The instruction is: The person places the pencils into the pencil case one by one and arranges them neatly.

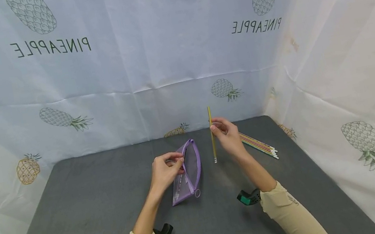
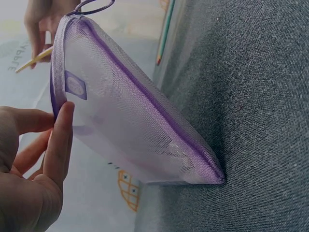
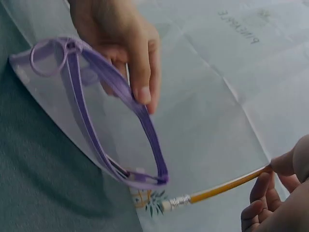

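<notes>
A purple mesh zip pencil pouch [image 1: 180, 185] stands on the dark table with its zipped mouth spread apart. My left hand [image 1: 167, 170] pinches one edge of that mouth between thumb and fingers. In the left wrist view the pouch [image 2: 120, 111] leans away from the table, with a small label by its rim. My right hand [image 1: 226, 135] pinches a yellow pencil [image 1: 213, 145] upright, eraser end down, to the right of the pouch. The right wrist view shows the white eraser and metal band of the pencil [image 3: 227, 187] near the mouth of the pouch [image 3: 87, 113].
Several pencils [image 1: 259, 145] in different colours lie side by side on the table [image 1: 96, 213], right of my right hand. A pineapple-print cloth [image 1: 163, 55] hangs behind the table and along its sides. Each wrist wears a black camera [image 1: 249, 197].
</notes>
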`<move>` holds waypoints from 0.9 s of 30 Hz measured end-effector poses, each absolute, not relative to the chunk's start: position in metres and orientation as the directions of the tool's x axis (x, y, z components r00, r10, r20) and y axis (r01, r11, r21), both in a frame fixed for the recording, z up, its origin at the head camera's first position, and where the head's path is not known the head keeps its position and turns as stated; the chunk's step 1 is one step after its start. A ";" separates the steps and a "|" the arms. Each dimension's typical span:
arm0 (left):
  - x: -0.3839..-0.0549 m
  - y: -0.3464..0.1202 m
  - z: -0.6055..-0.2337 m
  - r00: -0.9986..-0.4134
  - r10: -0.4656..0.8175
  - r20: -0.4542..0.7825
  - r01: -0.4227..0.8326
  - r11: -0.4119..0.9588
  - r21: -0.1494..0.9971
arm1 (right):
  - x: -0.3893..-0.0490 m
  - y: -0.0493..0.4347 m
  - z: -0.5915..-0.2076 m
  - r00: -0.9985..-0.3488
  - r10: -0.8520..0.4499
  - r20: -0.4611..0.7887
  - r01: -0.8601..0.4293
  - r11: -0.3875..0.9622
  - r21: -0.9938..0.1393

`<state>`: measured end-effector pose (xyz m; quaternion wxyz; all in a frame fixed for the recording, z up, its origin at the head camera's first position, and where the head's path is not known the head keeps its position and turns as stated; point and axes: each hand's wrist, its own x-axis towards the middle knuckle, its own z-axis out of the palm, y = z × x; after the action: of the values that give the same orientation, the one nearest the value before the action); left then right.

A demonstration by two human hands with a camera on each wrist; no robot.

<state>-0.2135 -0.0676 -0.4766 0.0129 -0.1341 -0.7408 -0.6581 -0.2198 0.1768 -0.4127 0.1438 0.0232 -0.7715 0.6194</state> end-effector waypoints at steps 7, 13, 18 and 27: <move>-0.215 -0.067 -0.477 -0.964 0.179 0.197 0.217 0.095 0.972 | -0.221 0.151 -0.426 -0.975 0.132 0.181 -0.163 0.132 -0.978; -0.216 -0.066 -0.476 -0.965 0.171 0.201 0.218 0.091 0.972 | -0.218 0.134 -0.441 -0.987 0.101 0.129 -0.116 0.121 -0.986; -0.216 -0.066 -0.475 -0.963 0.166 0.212 0.230 0.096 0.969 | -0.214 0.128 -0.452 -0.995 0.062 0.083 -0.069 0.201 -0.977; -0.216 -0.067 -0.478 -0.964 0.152 0.219 0.234 0.086 0.968 | -0.211 0.139 -0.465 -0.948 -0.085 0.306 -0.300 0.555 -0.776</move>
<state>-0.2163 -0.0671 -0.4777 0.0310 -0.1310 -0.7361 -0.6634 -0.2111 0.1388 -0.4650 0.1170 0.1102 -0.8740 0.4586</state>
